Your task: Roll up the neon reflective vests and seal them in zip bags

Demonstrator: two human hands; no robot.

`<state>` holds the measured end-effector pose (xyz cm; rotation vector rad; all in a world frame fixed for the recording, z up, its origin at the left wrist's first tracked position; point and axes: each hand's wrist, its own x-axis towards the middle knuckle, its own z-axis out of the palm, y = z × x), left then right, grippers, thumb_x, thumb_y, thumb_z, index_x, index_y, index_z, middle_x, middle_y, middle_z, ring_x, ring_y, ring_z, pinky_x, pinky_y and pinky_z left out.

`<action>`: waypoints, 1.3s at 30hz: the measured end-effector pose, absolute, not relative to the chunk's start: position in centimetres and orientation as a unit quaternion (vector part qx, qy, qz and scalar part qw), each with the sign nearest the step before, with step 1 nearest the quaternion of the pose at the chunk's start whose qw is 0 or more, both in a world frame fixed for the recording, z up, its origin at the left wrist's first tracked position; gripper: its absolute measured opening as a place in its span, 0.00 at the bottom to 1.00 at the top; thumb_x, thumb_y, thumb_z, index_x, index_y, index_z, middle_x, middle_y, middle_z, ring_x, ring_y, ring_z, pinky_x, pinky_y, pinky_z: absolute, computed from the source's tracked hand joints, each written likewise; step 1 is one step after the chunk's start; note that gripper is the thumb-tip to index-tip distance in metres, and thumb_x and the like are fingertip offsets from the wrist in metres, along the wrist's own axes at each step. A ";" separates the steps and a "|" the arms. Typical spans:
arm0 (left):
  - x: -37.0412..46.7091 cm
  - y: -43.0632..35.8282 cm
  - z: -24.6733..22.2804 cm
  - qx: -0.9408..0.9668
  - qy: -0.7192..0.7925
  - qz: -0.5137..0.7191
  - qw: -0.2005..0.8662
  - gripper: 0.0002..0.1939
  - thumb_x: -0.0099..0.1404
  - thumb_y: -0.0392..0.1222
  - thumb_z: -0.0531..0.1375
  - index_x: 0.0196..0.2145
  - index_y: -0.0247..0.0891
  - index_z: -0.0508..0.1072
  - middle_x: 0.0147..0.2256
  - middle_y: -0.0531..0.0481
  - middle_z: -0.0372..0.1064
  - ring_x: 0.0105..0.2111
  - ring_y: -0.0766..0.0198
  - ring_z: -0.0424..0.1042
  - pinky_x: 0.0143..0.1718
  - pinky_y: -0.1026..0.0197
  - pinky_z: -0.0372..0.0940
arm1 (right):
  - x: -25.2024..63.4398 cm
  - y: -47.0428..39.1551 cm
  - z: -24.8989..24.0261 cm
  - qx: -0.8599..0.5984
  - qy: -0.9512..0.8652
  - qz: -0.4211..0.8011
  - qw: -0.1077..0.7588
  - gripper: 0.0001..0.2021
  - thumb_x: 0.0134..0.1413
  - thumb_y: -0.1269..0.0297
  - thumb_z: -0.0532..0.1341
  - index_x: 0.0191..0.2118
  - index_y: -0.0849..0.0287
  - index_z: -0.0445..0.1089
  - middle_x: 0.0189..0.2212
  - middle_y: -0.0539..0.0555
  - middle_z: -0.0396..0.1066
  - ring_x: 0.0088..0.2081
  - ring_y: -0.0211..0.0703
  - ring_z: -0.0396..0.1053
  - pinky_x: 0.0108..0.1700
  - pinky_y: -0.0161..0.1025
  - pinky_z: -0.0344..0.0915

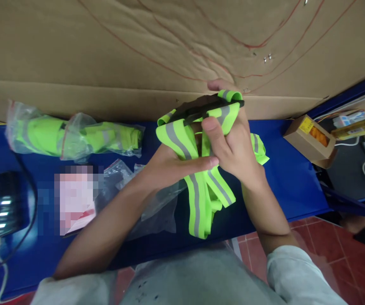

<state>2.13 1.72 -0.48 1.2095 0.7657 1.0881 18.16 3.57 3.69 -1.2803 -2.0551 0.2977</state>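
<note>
Both my hands hold up a neon yellow-green reflective strap harness [195,203] with grey stripes and a black part along its top. My left hand [170,165] grips its left side, the thumb lying across the straps and the other fingers hidden behind them. My right hand [238,144] is closed on the right side, with its thumb pressing the folded straps near the black part. Loose strap ends dangle below my hands, and one more sticks out to the right of my right wrist.
Clear bags of folded neon reflective gear [49,135] lie at the back left of the blue table [290,178]. Flat clear plastic bags [160,212] lie under my left forearm. A black glossy device [1,205] is at left, an open cardboard box [309,137] at right. Cardboard [122,51] stands behind.
</note>
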 end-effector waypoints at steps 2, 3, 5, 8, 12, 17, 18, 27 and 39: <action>2.0 1.9 -0.6 0.534 0.373 0.487 0.582 0.15 0.60 0.45 0.73 0.43 0.41 0.79 0.39 0.50 0.80 0.47 0.53 0.79 0.53 0.50 0.73 | 19.3 3.9 4.4 -0.484 -0.796 0.143 0.334 0.19 0.70 0.45 0.56 0.54 0.49 0.75 0.64 0.58 0.66 0.68 0.55 0.62 0.69 0.56 0.65; 1.9 2.1 -0.7 0.547 0.383 0.476 0.572 0.12 0.62 0.46 0.72 0.41 0.41 0.79 0.37 0.50 0.79 0.44 0.54 0.79 0.50 0.51 0.74 | 20.0 4.0 4.8 -0.474 -0.793 0.159 0.347 0.21 0.68 0.44 0.59 0.58 0.49 0.73 0.65 0.58 0.65 0.67 0.56 0.64 0.67 0.55 0.67; 1.7 2.4 -0.6 0.594 0.372 0.432 0.567 0.10 0.65 0.49 0.69 0.38 0.40 0.79 0.35 0.50 0.78 0.40 0.55 0.79 0.47 0.52 0.74 | 21.4 4.1 5.8 -0.439 -0.795 0.192 0.372 0.32 0.61 0.43 0.66 0.67 0.48 0.65 0.68 0.57 0.63 0.65 0.55 0.67 0.64 0.52 0.70; 1.4 2.6 -0.1 0.681 0.320 0.375 0.542 0.09 0.67 0.48 0.67 0.37 0.41 0.80 0.38 0.49 0.79 0.43 0.54 0.77 0.50 0.53 0.71 | 22.8 3.6 6.9 -0.353 -0.844 0.250 0.317 0.34 0.59 0.49 0.70 0.68 0.47 0.64 0.65 0.53 0.69 0.60 0.51 0.72 0.62 0.48 0.71; 1.5 2.4 0.4 0.693 0.319 0.369 0.530 0.05 0.67 0.43 0.65 0.38 0.41 0.80 0.39 0.51 0.79 0.42 0.56 0.76 0.49 0.56 0.71 | 22.4 3.1 6.9 -0.349 -0.873 0.235 0.246 0.16 0.66 0.52 0.65 0.56 0.47 0.75 0.54 0.52 0.77 0.57 0.51 0.74 0.61 0.49 0.70; 1.4 2.4 0.4 0.641 0.320 0.356 0.600 0.05 0.63 0.40 0.69 0.38 0.39 0.79 0.40 0.50 0.79 0.45 0.55 0.77 0.52 0.55 0.71 | 21.0 3.7 5.3 -0.356 -0.871 0.235 0.243 0.16 0.69 0.49 0.61 0.51 0.54 0.75 0.48 0.54 0.78 0.50 0.47 0.75 0.52 0.42 0.67; 1.3 2.4 0.4 0.618 0.311 0.342 0.636 0.07 0.64 0.41 0.69 0.39 0.39 0.79 0.40 0.50 0.80 0.45 0.55 0.79 0.51 0.54 0.72 | 20.9 3.8 5.1 -0.362 -0.870 0.231 0.242 0.16 0.70 0.49 0.59 0.48 0.56 0.75 0.43 0.54 0.78 0.45 0.45 0.75 0.48 0.41 0.66; 1.6 2.2 0.3 0.478 0.251 0.238 0.807 0.08 0.62 0.39 0.72 0.38 0.34 0.80 0.33 0.46 0.81 0.35 0.58 0.81 0.41 0.58 0.77 | 21.2 3.8 5.6 -0.452 -0.788 0.260 0.328 0.24 0.67 0.44 0.61 0.27 0.58 0.69 0.23 0.46 0.60 0.27 0.35 0.59 0.33 0.36 0.58; 0.9 2.1 -0.1 0.602 0.214 0.253 0.726 0.10 0.71 0.45 0.65 0.44 0.36 0.80 0.38 0.44 0.82 0.34 0.61 0.80 0.38 0.61 0.76 | 21.8 4.2 4.9 -0.423 -0.789 0.308 0.322 0.14 0.67 0.50 0.63 0.45 0.55 0.78 0.41 0.53 0.79 0.41 0.43 0.75 0.45 0.40 0.71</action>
